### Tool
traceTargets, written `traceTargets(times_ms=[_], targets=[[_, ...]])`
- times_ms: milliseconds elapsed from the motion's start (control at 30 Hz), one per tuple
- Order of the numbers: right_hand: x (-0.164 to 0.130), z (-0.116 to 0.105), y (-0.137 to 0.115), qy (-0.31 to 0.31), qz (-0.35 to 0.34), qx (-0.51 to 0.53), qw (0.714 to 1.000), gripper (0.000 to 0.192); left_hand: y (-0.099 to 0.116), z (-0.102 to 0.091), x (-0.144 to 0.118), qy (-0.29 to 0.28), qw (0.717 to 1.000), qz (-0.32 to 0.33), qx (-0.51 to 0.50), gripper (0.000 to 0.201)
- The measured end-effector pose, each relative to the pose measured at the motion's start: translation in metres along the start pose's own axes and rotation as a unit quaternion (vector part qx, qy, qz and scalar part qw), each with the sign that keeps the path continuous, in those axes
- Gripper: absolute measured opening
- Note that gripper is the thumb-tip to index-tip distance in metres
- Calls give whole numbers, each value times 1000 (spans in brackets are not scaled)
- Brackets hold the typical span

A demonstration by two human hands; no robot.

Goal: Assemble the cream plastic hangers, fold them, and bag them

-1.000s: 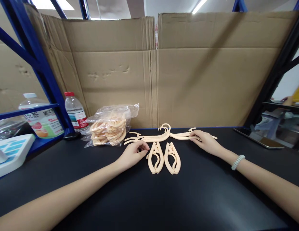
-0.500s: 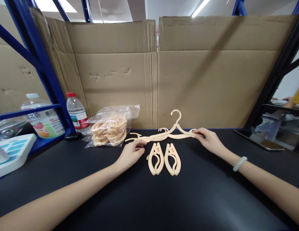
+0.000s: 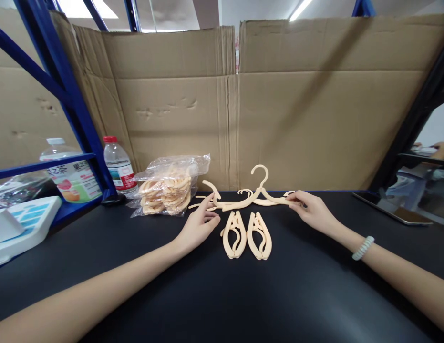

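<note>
A cream folding clothes hanger [image 3: 245, 202], hook upward, lies across several other unfolded hangers at the back of the black table. My right hand [image 3: 311, 208] pinches its right arm end between thumb and fingers. At the left, my left hand [image 3: 198, 224] has its index finger stretched against a short end piece [image 3: 210, 187] that tilts upward; the thumb stands apart from the fingers. Just in front lie two folded hangers side by side, the left folded hanger [image 3: 226, 240] and the right folded hanger [image 3: 268, 240]. Right-hand fingertips partly hide the hanger's end.
A clear plastic bag [image 3: 193, 164] of folded hangers sits at the back left, beside a red-capped bottle [image 3: 118, 164] and a larger bottle [image 3: 73, 178]. Cardboard [image 3: 314, 109] walls the back. A flat dark tablet-like object [image 3: 393, 209] lies at the right.
The hanger's left end piece has swung upward, and my left index finger has straightened against it. My right hand keeps its grip. The view has shifted slightly.
</note>
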State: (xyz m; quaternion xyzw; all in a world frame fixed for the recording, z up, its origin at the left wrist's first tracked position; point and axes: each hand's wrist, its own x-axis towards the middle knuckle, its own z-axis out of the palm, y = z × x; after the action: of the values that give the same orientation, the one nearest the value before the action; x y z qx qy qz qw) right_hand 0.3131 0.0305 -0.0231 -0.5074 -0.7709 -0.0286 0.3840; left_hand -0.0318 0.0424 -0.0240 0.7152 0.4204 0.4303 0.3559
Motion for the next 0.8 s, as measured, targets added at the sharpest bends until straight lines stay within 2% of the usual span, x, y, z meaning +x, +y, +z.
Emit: traceTargets(times_ms=[100, 200, 333, 433, 533, 667, 800], targets=[[-1, 0, -13, -13, -17, 11, 1000, 13, 6, 1, -3, -47, 998, 41, 2, 69], [-2, -1, -25, -24, -36, 21, 999, 15, 9, 1, -4, -70, 996, 63, -2, 64], [-2, -2, -32, -32, -74, 14, 997, 19, 12, 0, -4, -68, 995, 70, 27, 43], [-3, -3, -31, -38, -110, -13, 993, 25, 13, -1, -3, -53, 997, 53, 27, 39], [-3, -6, -31, -27, -150, -97, 983, 27, 13, -2, -1, -45, 999, 29, -1, 41], [-5, -11, -36, 45, -173, -250, 951, 20, 13, -1, 0, -36, 999, 15, -34, 42], [-7, -14, -42, 97, -175, -335, 921, 17, 14, 0, 0, -31, 998, 10, -53, 41]])
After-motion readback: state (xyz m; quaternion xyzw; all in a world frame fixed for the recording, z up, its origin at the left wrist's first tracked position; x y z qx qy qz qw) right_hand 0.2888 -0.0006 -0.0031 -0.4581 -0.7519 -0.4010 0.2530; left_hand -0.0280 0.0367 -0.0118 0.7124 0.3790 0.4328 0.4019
